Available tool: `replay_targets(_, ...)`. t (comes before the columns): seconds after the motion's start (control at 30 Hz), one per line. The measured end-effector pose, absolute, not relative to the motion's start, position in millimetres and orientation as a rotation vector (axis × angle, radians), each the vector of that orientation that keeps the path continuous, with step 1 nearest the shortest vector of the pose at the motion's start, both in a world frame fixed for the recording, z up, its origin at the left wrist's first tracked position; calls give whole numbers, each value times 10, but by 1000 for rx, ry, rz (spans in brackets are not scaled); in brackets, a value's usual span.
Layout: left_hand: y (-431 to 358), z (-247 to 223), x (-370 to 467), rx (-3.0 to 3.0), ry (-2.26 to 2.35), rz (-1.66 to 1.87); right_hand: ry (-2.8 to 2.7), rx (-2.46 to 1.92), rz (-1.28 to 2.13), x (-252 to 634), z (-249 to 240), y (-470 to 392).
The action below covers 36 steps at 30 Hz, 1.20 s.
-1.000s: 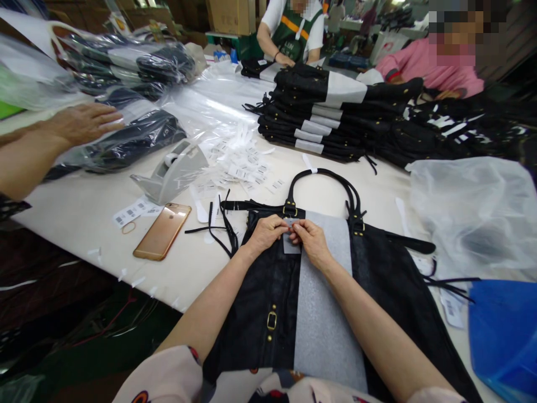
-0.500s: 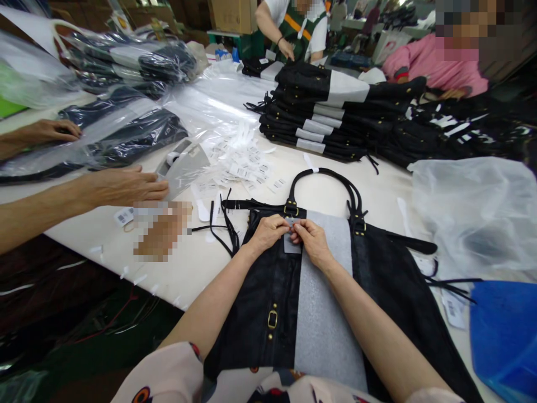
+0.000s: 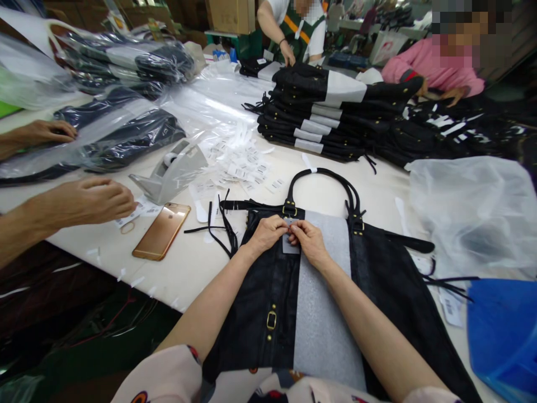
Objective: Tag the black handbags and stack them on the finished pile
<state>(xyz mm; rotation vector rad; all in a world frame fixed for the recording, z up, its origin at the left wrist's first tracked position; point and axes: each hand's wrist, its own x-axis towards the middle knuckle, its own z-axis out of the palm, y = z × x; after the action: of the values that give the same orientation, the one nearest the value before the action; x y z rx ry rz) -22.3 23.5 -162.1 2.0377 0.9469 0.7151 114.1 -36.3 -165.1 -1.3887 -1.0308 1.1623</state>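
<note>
A black bag with looped handles and brass buckles lies before me, a grey-white foam strip down its middle. At the base of the left handle end, my left hand pinches the top of a small grey tag. My right hand meets it there, its fingers closed on the same tag. The fingertips nearly touch, and whatever fine piece is between them is too small to make out.
Another person's hands are at the left, near a tape dispenser and a phone. Behind lie labels, stacked black bags and plastic-wrapped bags. Clear plastic and a blue item lie right.
The other person's nearer hand has drawn back left from the tape dispenser to a white tag. My hands hold nearly the same pose at the grey tag.
</note>
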Motion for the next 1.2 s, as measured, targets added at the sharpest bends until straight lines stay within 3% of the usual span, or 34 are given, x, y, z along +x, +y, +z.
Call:
replay_targets(0.7, 220, -1672, -170, 2153, 1002, 667, -1057, -1522, 1073, 1048, -1723, -325)
replay_targets(1.2, 170, -1587, -254, 2188, 970, 663, -1311, -1639, 739, 998, -1770, -334)
